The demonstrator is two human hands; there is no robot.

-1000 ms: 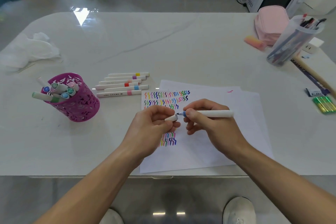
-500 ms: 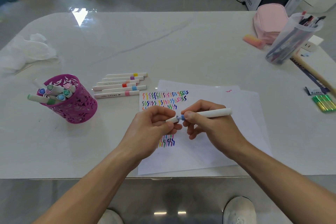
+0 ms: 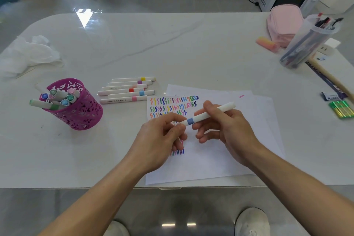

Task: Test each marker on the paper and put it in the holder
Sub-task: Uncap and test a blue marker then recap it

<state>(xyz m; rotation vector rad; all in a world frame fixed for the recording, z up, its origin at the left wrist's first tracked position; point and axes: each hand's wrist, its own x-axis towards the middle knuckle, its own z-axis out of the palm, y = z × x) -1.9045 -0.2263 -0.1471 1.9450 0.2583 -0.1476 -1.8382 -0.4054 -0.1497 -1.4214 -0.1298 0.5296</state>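
No legible print, even on markers (image 3: 120,100)

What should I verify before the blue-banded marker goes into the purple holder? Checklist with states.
1. Cap on blue-banded marker: ok, no tip showing; full seating cannot tell.
2. Grip: ok, right hand holds the barrel, left hand pinches the cap end.
3. Purple holder upright: ok.
4. Room in it: looks ok, several markers inside.
5. This marker's test mark on paper: cannot tell, hands cover some squiggles.
6. Way to holder: ok, row of six markers lies beyond it.
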